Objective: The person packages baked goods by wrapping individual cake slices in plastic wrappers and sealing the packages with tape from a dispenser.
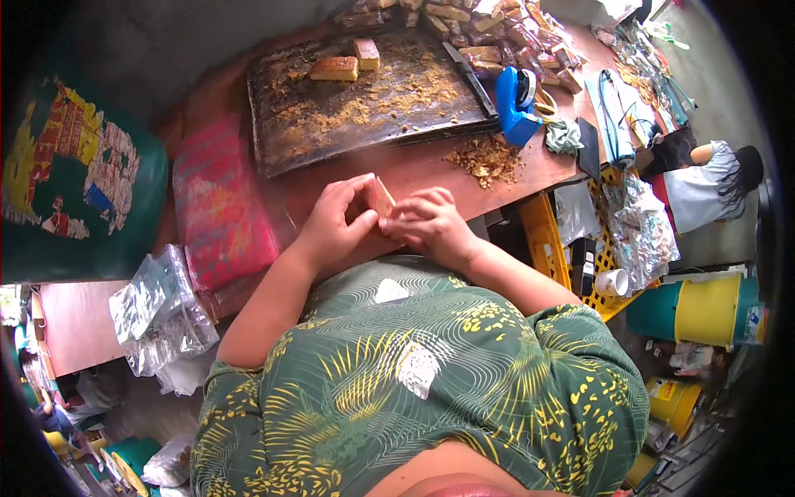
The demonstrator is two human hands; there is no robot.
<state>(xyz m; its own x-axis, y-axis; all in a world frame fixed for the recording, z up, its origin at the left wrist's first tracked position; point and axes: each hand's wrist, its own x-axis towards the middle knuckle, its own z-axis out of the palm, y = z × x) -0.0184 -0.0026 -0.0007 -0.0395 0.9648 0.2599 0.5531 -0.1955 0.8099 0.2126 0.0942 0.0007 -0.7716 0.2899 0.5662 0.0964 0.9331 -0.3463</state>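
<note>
Close in front of my body, my left hand (338, 217) is closed around a thin piece of cake (381, 197) with a browned face. My right hand (432, 225) is at its near edge, fingers bent and pinched together against it. Whether plastic film covers the piece is hard to see. Beyond both hands lies a dark baking tray (331, 141) strewn with crumbs. Two cut blocks of cake, one (334, 69) lying lengthwise and another (366, 55) touching it, rest near the tray's far side. A knife (469, 77) lies along its right edge.
Many wrapped cake pieces (530, 37) are heaped behind the tray. A blue tape dispenser (519, 108) stands right of it, near a crumb pile (487, 161). A red plastic-covered slab (222, 203) and clear bags (161, 306) lie left. Another person (704, 186) is at the right.
</note>
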